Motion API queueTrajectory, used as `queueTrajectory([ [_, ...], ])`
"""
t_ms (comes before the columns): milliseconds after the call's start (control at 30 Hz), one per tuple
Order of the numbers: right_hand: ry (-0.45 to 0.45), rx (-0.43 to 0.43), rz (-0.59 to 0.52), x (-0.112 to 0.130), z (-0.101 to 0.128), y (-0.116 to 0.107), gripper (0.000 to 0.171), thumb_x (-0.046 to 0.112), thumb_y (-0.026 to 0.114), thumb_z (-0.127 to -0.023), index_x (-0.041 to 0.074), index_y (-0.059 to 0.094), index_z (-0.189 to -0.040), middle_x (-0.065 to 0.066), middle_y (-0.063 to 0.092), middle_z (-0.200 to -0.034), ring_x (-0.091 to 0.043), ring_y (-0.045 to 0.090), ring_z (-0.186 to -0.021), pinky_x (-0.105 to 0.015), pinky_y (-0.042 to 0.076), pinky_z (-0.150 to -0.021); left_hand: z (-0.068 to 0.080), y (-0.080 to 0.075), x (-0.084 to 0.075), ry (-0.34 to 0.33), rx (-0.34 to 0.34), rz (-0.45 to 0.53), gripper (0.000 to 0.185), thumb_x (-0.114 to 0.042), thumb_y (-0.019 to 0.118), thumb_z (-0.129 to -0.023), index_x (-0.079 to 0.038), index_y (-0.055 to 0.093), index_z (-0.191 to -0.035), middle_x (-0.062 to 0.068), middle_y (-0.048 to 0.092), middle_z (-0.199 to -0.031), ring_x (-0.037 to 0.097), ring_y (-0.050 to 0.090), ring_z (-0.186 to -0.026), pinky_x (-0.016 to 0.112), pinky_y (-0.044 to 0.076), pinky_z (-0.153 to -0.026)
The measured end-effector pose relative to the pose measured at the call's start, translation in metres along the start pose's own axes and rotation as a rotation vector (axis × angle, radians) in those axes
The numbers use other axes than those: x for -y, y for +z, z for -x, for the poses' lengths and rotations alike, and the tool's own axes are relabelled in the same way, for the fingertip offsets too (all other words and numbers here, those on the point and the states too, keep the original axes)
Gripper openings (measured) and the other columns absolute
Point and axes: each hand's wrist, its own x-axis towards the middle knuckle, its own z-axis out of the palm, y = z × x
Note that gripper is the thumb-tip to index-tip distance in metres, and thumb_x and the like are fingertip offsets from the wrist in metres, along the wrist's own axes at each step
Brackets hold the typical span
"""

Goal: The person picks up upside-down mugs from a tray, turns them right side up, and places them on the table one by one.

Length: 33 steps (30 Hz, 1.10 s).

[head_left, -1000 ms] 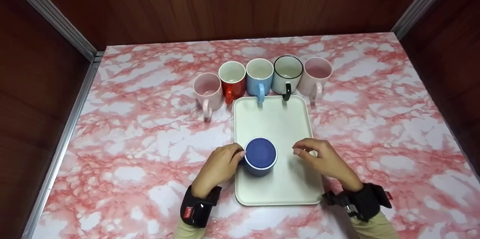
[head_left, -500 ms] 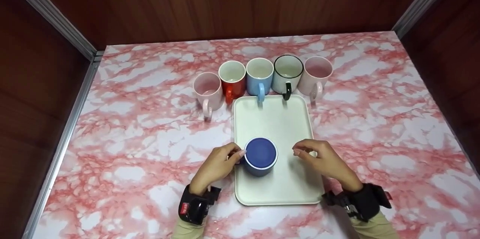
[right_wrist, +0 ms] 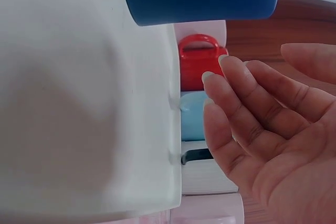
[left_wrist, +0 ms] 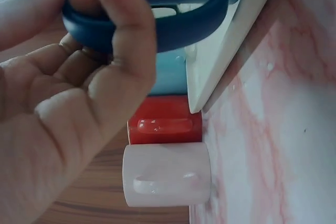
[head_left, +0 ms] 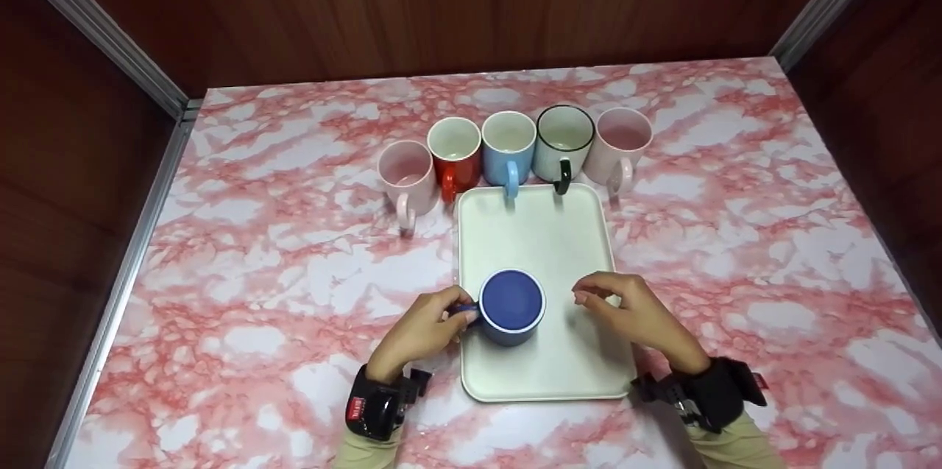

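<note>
A dark blue mug stands on the cream tray, left of its middle. A blue disc inside a white ring faces up; I cannot tell whether that is the mug's base or its opening. My left hand grips the mug's handle between thumb and fingers, with the handle pointing left over the tray's edge. On the other side, my right hand hovers above the tray's right edge, fingers loosely bent and apart from the mug, as the right wrist view also shows.
Behind the tray runs a row of upright mugs: pink, red, light blue, white with a black rim, and another pink mug. Their handles face me. Brown wooden walls enclose the marbled table.
My left thumb and fingers have shifted slightly on the blue mug's handle, and more of the handle shows now. The mug, tray and right hand stay nearly in place.
</note>
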Motion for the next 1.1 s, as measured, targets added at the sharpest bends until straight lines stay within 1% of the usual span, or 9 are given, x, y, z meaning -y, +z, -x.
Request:
queueTrajectory([
  [167,0.014,-0.002,0.001,-0.001,0.001,-0.001,0.008,-0.008,0.060,-0.082,-0.005,0.065,-0.087,-0.012,0.065,-0.081,-0.009,0.057,-0.074,-0.021,0.045,-0.067,0.000,0.003,0.002,0.033,-0.002,0.000,0.008,-0.010,0.056,-0.090,-0.004,0.060,-0.086,-0.004,0.052,-0.072,0.008,0.048,-0.060,0.023,0.040,-0.056],
  [267,0.025,-0.009,0.002,-0.001,0.001,-0.001,0.008,-0.008,0.060,-0.082,-0.005,0.065,-0.087,-0.012,0.065,-0.081,-0.009,0.056,-0.074,-0.021,0.045,-0.067,0.000,0.006,0.002,0.053,-0.035,0.012,0.008,-0.010,0.056,-0.090,-0.004,0.060,-0.085,-0.004,0.052,-0.074,0.009,0.048,-0.067,0.023,0.040,-0.061],
  [400,0.030,-0.013,0.004,0.001,0.001,-0.001,0.008,-0.009,0.060,-0.082,-0.006,0.065,-0.087,-0.013,0.065,-0.081,-0.009,0.056,-0.074,-0.021,0.045,-0.068,-0.002,0.010,0.000,0.068,-0.103,0.015,0.010,-0.011,0.056,-0.090,-0.004,0.060,-0.084,-0.003,0.053,-0.074,0.011,0.048,-0.070,0.024,0.039,-0.065],
  [600,0.028,-0.032,0.006,0.003,0.002,0.002,0.008,-0.010,0.060,-0.081,-0.006,0.065,-0.086,-0.014,0.065,-0.081,-0.010,0.058,-0.073,-0.021,0.046,-0.067,-0.005,0.017,-0.005,0.028,-0.171,0.036,0.011,-0.011,0.055,-0.090,-0.003,0.060,-0.084,0.000,0.055,-0.074,0.012,0.048,-0.072,0.025,0.039,-0.067],
  [733,0.004,-0.035,-0.016,0.004,0.004,0.005,0.009,-0.011,0.060,-0.080,-0.006,0.065,-0.085,-0.015,0.065,-0.080,-0.011,0.058,-0.073,-0.021,0.046,-0.067,-0.009,0.022,-0.009,0.006,-0.219,0.068,0.012,-0.010,0.055,-0.090,-0.001,0.061,-0.085,0.002,0.057,-0.075,0.012,0.050,-0.071,0.026,0.041,-0.067],
  [933,-0.035,-0.038,-0.050,0.004,0.005,0.010,0.010,-0.012,0.059,-0.080,-0.006,0.065,-0.085,-0.014,0.065,-0.078,-0.013,0.060,-0.072,-0.022,0.047,-0.067,-0.016,0.030,-0.015,-0.033,-0.306,0.079,0.013,-0.010,0.055,-0.090,-0.001,0.060,-0.081,-0.003,0.052,-0.067,0.010,0.047,-0.066,0.025,0.040,-0.062],
  [1100,-0.001,-0.019,-0.088,0.008,0.006,0.014,0.008,-0.009,0.058,-0.082,-0.005,0.065,-0.085,-0.014,0.065,-0.077,-0.014,0.060,-0.071,-0.022,0.046,-0.067,-0.021,0.036,-0.019,-0.088,-0.370,0.132,0.016,-0.011,0.055,-0.090,-0.001,0.059,-0.078,-0.003,0.052,-0.065,0.009,0.048,-0.063,0.026,0.041,-0.062],
])
